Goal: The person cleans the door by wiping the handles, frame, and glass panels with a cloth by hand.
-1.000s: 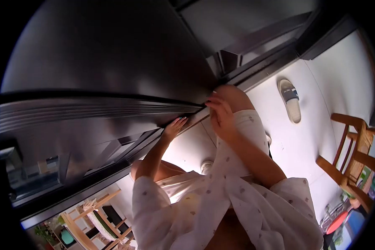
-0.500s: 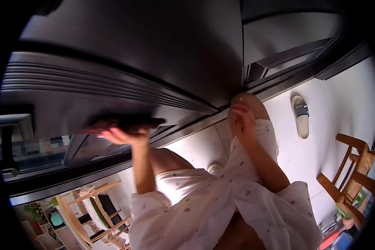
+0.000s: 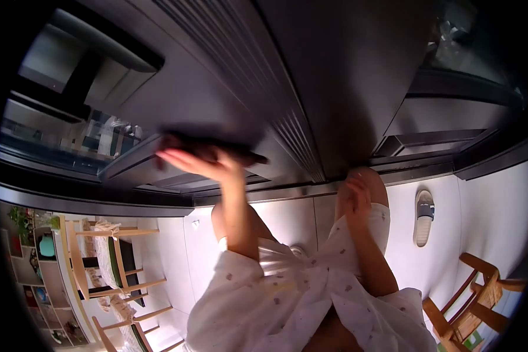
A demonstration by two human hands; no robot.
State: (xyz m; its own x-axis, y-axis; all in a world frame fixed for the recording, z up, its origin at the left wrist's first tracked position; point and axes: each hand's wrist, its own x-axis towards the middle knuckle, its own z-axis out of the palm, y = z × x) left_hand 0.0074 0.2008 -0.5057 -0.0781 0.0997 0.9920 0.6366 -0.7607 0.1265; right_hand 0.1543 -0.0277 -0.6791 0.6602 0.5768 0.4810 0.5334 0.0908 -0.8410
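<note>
Dark reddish cloth (image 3: 189, 144) lay between the left hand (image 3: 214, 166), fingers extended, and the smooth dark-grey panel (image 3: 182, 88), apparently best served by even palm pressure; the right hand (image 3: 358, 202) rested loosely open.

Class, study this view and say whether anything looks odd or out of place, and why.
One slipper lies alone on the pale floor, right of the person's right knee; no matching one can be made out. I see no clear spill or damage.
</note>
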